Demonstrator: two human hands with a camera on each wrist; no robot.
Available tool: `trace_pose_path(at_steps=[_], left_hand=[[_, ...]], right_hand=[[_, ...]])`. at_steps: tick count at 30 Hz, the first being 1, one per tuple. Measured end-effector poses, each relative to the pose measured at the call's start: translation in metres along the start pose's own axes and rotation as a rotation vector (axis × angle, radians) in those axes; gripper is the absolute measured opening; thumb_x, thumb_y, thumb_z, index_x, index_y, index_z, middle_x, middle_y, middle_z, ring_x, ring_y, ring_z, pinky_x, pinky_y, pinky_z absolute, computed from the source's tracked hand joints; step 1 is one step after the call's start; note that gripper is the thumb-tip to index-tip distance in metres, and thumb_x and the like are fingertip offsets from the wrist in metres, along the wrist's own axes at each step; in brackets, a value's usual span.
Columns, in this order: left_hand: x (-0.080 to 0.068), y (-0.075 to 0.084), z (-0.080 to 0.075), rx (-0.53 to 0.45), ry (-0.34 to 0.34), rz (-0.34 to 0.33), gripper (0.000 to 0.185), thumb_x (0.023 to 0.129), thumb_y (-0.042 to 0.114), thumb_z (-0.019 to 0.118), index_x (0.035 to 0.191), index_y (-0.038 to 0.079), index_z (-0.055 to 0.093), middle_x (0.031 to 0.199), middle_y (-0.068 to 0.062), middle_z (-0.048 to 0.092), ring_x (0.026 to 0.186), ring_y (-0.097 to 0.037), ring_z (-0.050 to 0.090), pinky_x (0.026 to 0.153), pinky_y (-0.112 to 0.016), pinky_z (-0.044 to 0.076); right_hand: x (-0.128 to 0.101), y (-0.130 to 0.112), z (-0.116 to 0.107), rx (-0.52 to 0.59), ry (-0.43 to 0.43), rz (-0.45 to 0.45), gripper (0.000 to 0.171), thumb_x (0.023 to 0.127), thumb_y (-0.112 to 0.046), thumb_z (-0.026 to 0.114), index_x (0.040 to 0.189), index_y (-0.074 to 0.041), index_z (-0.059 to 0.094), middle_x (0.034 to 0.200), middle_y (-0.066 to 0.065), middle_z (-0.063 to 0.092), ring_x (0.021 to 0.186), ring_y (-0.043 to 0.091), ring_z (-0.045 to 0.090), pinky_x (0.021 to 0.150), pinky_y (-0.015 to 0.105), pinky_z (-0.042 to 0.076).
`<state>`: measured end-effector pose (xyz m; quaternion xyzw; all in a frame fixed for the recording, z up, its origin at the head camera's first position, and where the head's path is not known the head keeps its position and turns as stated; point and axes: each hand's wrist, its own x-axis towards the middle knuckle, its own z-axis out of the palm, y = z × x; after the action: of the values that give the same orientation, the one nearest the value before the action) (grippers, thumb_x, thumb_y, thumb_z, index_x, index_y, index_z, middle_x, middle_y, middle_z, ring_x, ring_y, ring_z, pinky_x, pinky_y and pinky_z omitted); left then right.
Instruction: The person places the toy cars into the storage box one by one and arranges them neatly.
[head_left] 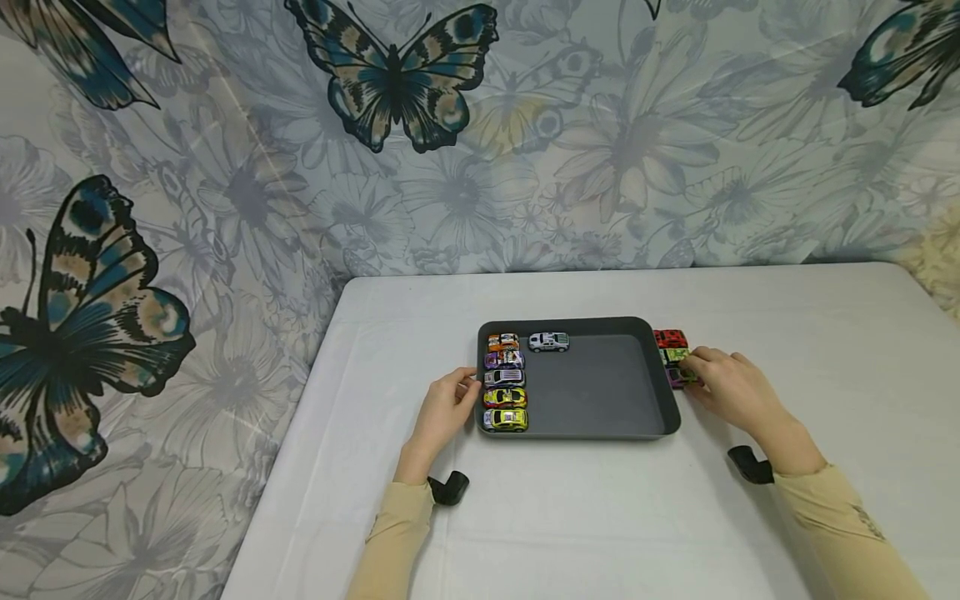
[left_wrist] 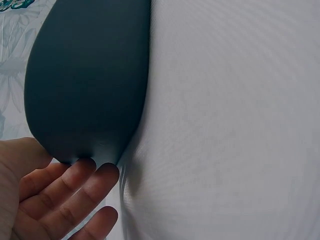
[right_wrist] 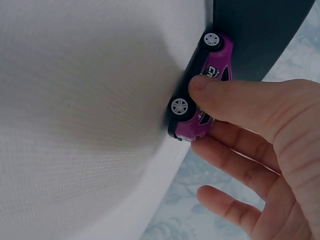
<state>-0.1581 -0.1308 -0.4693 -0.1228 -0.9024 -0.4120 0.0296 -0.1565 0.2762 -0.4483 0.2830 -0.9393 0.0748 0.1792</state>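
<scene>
a person in tan sleeves sits at a white worktop (head_left: 570, 517) with a dark grey tray (head_left: 600, 387) in front of them. the left hand (head_left: 444, 412) rests at the tray's left edge, fingers (left_wrist: 87, 172) fairly straight and touching its outer wall, holding nothing. inside the tray, five toy cars (head_left: 505, 382) stand in a column along the left wall, and a silver toy car (head_left: 549, 342) sits near the far wall. outside the tray's right wall, a red toy car (head_left: 670, 338), a green toy car (head_left: 672, 356) and a purple toy car (right_wrist: 202, 95) line up close together. the right hand (head_left: 731, 387) pinches the purple one, thumb on its roof, fingers curled below.
</scene>
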Motion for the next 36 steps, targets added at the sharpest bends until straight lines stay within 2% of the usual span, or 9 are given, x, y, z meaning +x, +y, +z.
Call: trace_pose_path(at_steps=[22, 36], left_hand=[[0.000, 0.000, 0.001, -0.010, -0.006, -0.009, 0.029, 0.093, 0.015, 0.055, 0.117, -0.001, 0.060, 0.090, -0.007, 0.065, 0.070, -0.010, 0.060, 0.063, -0.022, 0.049], [0.000, 0.000, 0.000, -0.009, 0.001, 0.001, 0.028, 0.093, 0.015, 0.056, 0.116, -0.001, 0.061, 0.089, -0.007, 0.065, 0.069, -0.010, 0.060, 0.061, -0.023, 0.049]], right_hand=[[0.000, 0.003, -0.001, -0.009, -0.022, 0.008, 0.031, 0.058, 0.001, 0.081, 0.085, -0.002, 0.065, 0.077, 0.009, 0.058, 0.070, 0.030, 0.058, 0.052, 0.044, 0.041], [0.004, 0.003, -0.017, -0.019, 0.001, 0.005, 0.030, 0.056, 0.002, 0.081, 0.082, -0.002, 0.066, 0.079, 0.009, 0.060, 0.071, 0.029, 0.059, 0.054, 0.045, 0.042]])
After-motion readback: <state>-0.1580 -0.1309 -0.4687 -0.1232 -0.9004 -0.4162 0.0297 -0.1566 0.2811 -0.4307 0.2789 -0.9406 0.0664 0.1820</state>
